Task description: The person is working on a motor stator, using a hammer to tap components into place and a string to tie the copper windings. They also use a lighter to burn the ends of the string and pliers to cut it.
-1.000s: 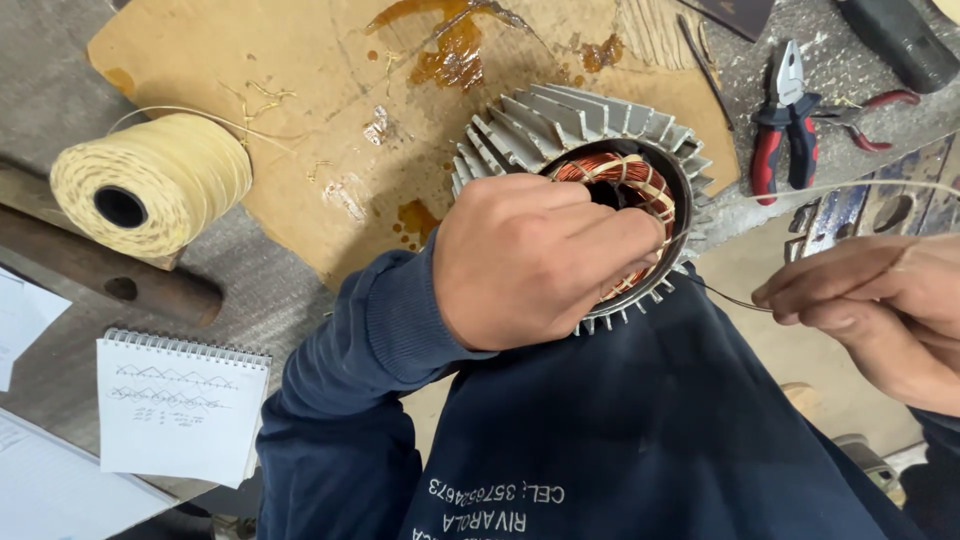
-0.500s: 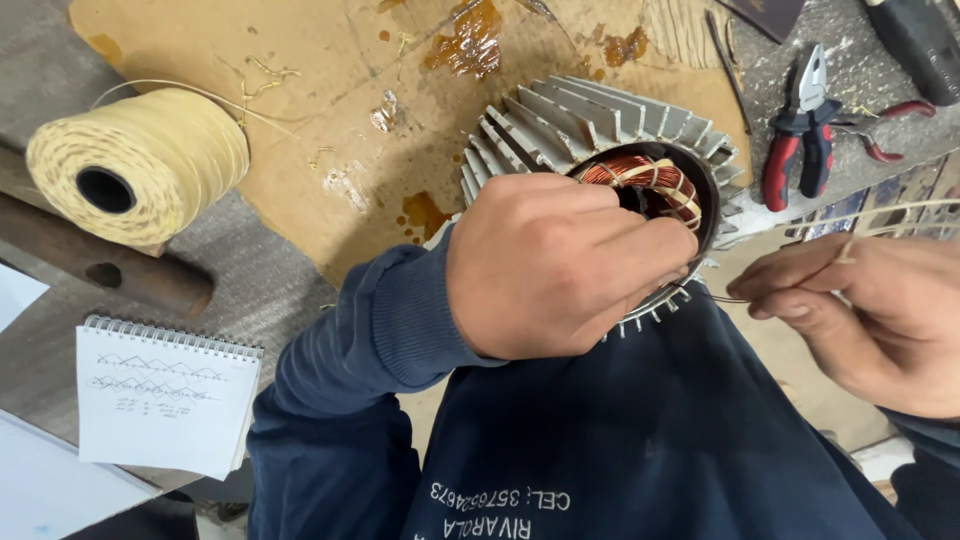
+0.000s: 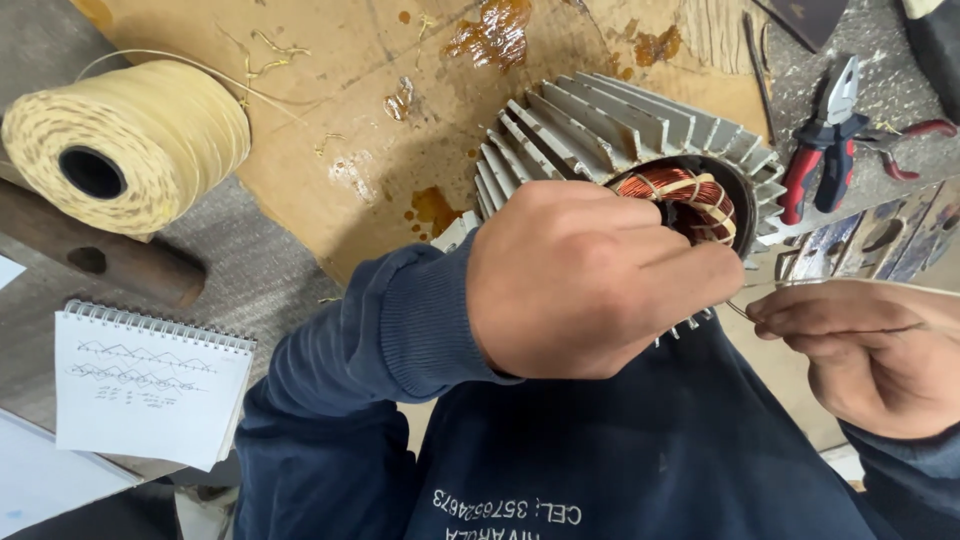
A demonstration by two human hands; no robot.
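A finned grey metal motor stator (image 3: 610, 130) lies on its side on stained cardboard (image 3: 380, 120), its copper windings (image 3: 690, 195) showing in the open end. My left hand (image 3: 590, 280) is closed over the front of the stator, fingers at the edge of the windings. To the right, my right hand (image 3: 860, 350) pinches a thin wire-like tool or needle (image 3: 760, 290) that runs toward the stator's rim. Both sleeves are dark blue.
A big spool of yellow twine (image 3: 130, 140) sits at the left beside a dark wooden bar (image 3: 90, 255). A spiral notepad (image 3: 150, 385) lies below it. Red-handled pliers (image 3: 825, 140) rest at the upper right on the grey bench.
The view has drawn closer to the stator. My right hand has shifted slightly left and down toward the stator rim, still pinching the thin tool. My left hand stays on the windings.
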